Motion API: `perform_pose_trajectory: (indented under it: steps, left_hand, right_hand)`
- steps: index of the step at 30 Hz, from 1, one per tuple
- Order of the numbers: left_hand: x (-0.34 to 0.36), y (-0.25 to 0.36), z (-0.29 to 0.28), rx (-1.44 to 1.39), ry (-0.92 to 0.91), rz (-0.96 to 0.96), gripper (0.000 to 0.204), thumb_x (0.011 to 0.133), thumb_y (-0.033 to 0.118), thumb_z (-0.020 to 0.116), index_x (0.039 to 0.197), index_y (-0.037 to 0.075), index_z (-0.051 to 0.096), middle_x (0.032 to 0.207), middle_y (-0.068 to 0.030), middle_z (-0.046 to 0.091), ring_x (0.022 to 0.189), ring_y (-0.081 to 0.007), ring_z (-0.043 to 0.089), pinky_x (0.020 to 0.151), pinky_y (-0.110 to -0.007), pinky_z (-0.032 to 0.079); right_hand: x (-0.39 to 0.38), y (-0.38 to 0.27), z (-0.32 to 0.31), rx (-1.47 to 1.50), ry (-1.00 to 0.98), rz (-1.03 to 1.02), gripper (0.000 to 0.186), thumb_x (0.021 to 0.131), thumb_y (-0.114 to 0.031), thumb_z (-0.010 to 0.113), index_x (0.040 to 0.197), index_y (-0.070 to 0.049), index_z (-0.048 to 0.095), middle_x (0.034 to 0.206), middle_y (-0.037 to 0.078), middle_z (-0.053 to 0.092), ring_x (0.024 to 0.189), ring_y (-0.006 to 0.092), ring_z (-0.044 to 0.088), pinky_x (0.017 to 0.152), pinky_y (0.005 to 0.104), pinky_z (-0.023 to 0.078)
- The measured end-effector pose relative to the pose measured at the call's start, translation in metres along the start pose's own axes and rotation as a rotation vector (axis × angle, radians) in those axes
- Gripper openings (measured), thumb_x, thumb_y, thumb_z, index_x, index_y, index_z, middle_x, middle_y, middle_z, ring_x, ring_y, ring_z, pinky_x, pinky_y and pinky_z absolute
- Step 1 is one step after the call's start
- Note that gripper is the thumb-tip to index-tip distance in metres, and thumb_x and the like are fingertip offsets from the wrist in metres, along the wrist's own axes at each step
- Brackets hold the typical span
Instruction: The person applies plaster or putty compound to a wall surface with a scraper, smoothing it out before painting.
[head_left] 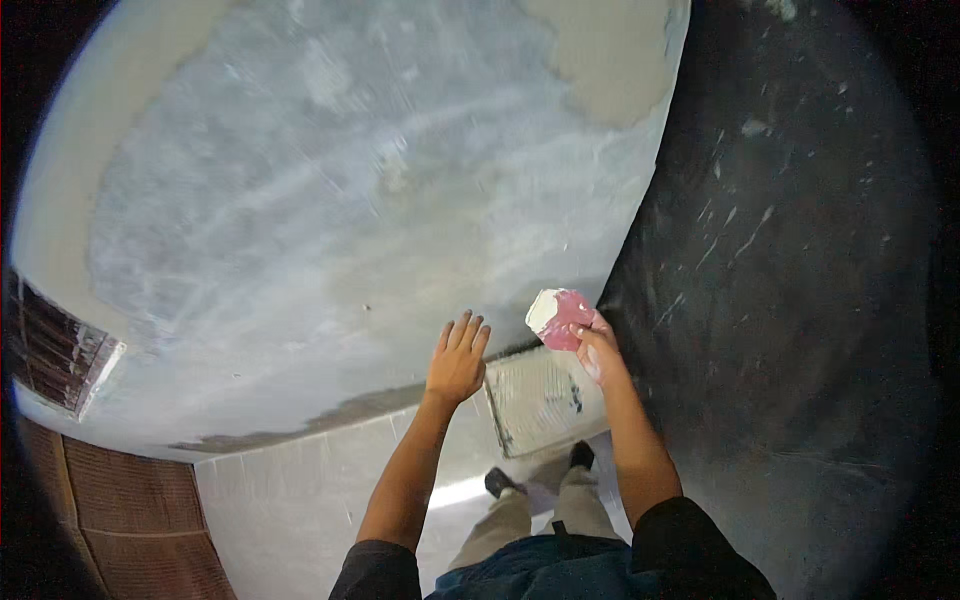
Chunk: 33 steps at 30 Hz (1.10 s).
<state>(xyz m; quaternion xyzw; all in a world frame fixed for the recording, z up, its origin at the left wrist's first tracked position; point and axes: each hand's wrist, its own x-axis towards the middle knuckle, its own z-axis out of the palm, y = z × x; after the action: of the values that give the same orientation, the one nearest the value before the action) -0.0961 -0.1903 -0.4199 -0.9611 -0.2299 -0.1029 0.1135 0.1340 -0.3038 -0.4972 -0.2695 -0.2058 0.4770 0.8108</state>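
My right hand grips a flat pink spreader with a thick blob of white paste on its face, and white smears mark my fingers and thumb. My left hand is open, fingers stretched upward over the grey plastered wall; whether it touches the surface I cannot tell. Below both hands, at the foot of the wall, lies a pale rectangular board or tray covered with ridged paste and dark flecks. The wall carries beige patches along its left side and at the top right.
A dark, paint-streaked surface fills the right side. A barred opening sits in the wall at the left, above a brown woven panel. My shoes stand on the pale floor near the board.
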Motion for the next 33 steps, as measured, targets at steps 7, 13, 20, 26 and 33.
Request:
perform_pose_trajectory:
  steps: [7, 13, 20, 26, 33]
  left_hand:
    - [-0.027, 0.006, -0.059, 0.182, 0.272, 0.101, 0.054, 0.075, 0.011, 0.056, 0.128, 0.007, 0.047, 0.141, -0.0112, 0.041, 0.138, -0.0291, 0.028, 0.113, -0.048, 0.023]
    - [-0.037, -0.008, -0.138, 0.258, 0.416, 0.195, 0.055, 0.075, 0.012, 0.057, 0.129, 0.009, 0.048, 0.144, -0.0077, 0.040, 0.139, -0.0269, 0.027, 0.113, -0.047, 0.022]
    - [-0.027, -0.043, -0.191, 0.344, 0.554, 0.279, 0.056, 0.073, 0.017, 0.061, 0.127, 0.012, 0.050, 0.145, -0.0056, 0.039, 0.140, -0.0246, 0.027, 0.113, -0.046, 0.022]
    - [0.001, -0.053, -0.223, 0.292, 0.678, 0.317, 0.048, 0.074, 0.009, 0.056, 0.122, 0.009, 0.054, 0.143, -0.0060, 0.042, 0.138, -0.0263, 0.030, 0.113, -0.047, 0.022]
    - [0.015, -0.064, -0.235, 0.345, 0.693, 0.371, 0.048, 0.074, 0.011, 0.057, 0.122, 0.010, 0.053, 0.143, -0.0072, 0.042, 0.138, -0.0276, 0.031, 0.112, -0.048, 0.023]
  right_hand:
    - [-0.039, -0.025, 0.055, 0.021, -0.115, -0.190, 0.040, 0.085, 0.003, 0.055, 0.124, -0.002, 0.047, 0.122, 0.011, 0.057, 0.113, 0.0198, 0.055, 0.100, 0.0363, 0.041]
    - [-0.072, -0.060, 0.129, -0.047, -0.105, -0.455, 0.038, 0.087, 0.003, 0.055, 0.124, 0.001, 0.048, 0.121, 0.010, 0.058, 0.109, 0.0194, 0.056, 0.095, 0.0362, 0.045]
    - [-0.095, -0.075, 0.214, -0.544, 0.242, -0.759, 0.031, 0.090, 0.000, 0.051, 0.120, 0.005, 0.054, 0.107, 0.011, 0.065, 0.098, 0.0183, 0.061, 0.089, 0.0300, 0.045]
    - [-0.089, -0.081, 0.257, -0.753, 0.436, -1.021, 0.033, 0.089, 0.000, 0.048, 0.122, 0.003, 0.054, 0.103, 0.020, 0.066, 0.098, 0.0270, 0.064, 0.086, 0.0334, 0.046]
    - [-0.082, -0.065, 0.262, -1.022, 0.402, -1.144, 0.031, 0.089, 0.004, 0.046, 0.118, 0.005, 0.056, 0.111, 0.023, 0.063, 0.104, 0.0367, 0.062, 0.087, 0.0385, 0.049]
